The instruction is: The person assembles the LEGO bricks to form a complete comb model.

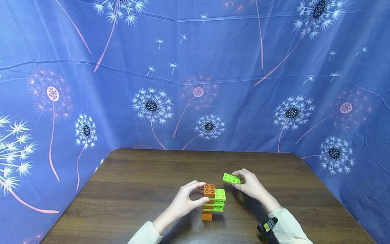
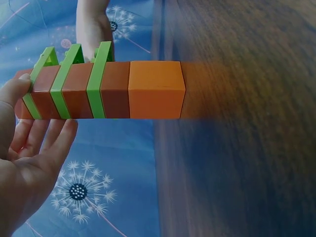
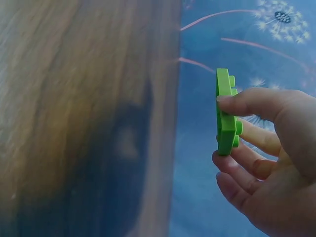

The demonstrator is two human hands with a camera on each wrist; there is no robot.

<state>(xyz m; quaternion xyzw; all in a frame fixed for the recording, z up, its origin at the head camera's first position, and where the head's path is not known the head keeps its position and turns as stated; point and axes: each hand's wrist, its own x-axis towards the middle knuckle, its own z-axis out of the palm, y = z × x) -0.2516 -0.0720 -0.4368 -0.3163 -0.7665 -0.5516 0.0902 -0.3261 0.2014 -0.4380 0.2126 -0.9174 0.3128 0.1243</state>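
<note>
A tower of building blocks stands upright on the wooden table, with an orange block (image 2: 155,90) at its base. Above that, brown blocks (image 2: 116,91) alternate with three thin green plates (image 1: 220,194), which jut out to the right. The topmost brown block (image 1: 209,190) shows four studs. My left hand (image 1: 186,200) grips the tower near its top, thumb on the near side and fingers behind. Up and to the right, my right hand (image 1: 252,186) pinches another thin green plate (image 3: 225,111) between thumb and fingers, held apart from the tower with its studs up.
The dark brown wooden table (image 1: 137,176) has rounded far corners. Behind it hangs a blue cloth (image 1: 237,95) printed with dandelions. A black band with a small device (image 1: 268,226) sits at the right wrist.
</note>
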